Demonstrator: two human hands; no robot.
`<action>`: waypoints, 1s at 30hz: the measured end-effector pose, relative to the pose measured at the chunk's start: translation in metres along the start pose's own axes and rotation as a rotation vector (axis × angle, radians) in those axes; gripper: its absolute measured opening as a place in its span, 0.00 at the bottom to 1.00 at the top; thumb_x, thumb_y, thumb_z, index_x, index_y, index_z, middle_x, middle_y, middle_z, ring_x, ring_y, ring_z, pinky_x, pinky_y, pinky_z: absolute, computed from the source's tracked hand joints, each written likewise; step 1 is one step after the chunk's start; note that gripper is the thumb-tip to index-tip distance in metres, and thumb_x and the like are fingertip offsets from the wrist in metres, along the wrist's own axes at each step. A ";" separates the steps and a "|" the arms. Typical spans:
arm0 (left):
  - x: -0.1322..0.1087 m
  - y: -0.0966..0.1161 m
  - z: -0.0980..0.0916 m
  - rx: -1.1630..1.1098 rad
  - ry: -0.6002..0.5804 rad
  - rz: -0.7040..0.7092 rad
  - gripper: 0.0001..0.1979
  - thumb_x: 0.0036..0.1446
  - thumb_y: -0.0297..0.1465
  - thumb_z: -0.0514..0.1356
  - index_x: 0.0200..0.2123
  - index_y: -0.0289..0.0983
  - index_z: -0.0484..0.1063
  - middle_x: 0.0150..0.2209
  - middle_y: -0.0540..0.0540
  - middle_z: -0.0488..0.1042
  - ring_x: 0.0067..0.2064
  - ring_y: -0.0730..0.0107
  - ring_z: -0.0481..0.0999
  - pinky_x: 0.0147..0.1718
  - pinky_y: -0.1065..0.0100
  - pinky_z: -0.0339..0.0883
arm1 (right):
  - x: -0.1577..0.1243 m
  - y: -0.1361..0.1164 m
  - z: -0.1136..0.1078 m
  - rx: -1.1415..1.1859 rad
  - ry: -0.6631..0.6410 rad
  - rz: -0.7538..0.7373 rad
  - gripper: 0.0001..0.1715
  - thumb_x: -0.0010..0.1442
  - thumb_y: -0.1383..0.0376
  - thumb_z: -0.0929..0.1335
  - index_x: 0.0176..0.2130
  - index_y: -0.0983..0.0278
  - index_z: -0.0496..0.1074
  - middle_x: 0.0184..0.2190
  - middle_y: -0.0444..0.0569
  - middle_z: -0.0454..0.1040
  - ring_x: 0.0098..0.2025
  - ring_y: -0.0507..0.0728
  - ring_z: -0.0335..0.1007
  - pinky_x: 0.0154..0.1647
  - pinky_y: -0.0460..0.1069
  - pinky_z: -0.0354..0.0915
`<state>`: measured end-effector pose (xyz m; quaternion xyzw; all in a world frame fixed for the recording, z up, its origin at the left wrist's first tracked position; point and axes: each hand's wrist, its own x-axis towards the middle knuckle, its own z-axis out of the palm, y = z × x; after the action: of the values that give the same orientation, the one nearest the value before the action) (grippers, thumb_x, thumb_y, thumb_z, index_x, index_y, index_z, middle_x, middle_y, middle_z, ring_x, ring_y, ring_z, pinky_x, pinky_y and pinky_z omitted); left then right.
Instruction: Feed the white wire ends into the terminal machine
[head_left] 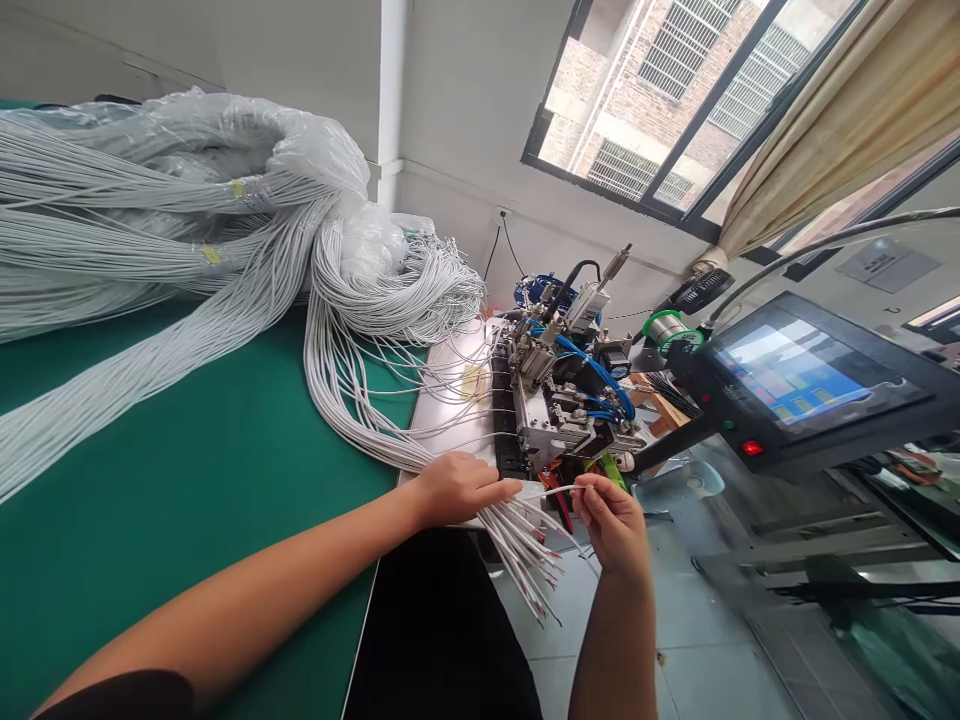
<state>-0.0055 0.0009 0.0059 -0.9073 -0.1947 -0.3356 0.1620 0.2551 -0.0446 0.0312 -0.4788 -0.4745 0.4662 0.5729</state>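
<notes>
– Where's the single wire (555, 491)?
– Pinched between fingers of the right hand (613, 522), beside the cable bundle (519, 548) the left hand (461, 488) clamps.
– Any danger?
– Its splayed ends (plenty) could tangle if that left grip slackened near the machine (555, 410).

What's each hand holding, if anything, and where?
The left hand grips white wires near their loose ends; the right hand pinches one wire near its tip.

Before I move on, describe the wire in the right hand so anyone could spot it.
Find the metal machine, then the right hand below it in view. The white wire sticks out leftward from that hand. Unlike the bundle fanning downward beside it, this wire stands alone, nearly level.
</notes>
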 end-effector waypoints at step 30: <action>0.003 0.003 0.003 -0.031 -0.132 -0.014 0.15 0.61 0.26 0.50 0.51 0.38 0.65 0.29 0.50 0.74 0.25 0.73 0.71 0.25 0.70 0.62 | 0.010 0.012 0.030 -0.156 0.199 -0.213 0.19 0.53 0.53 0.72 0.35 0.66 0.77 0.21 0.46 0.70 0.18 0.48 0.55 0.17 0.45 0.52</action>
<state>-0.0002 0.0008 0.0054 -0.9285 -0.2062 -0.2792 0.1322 0.2251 -0.0300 0.0229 -0.5124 -0.4983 0.3151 0.6244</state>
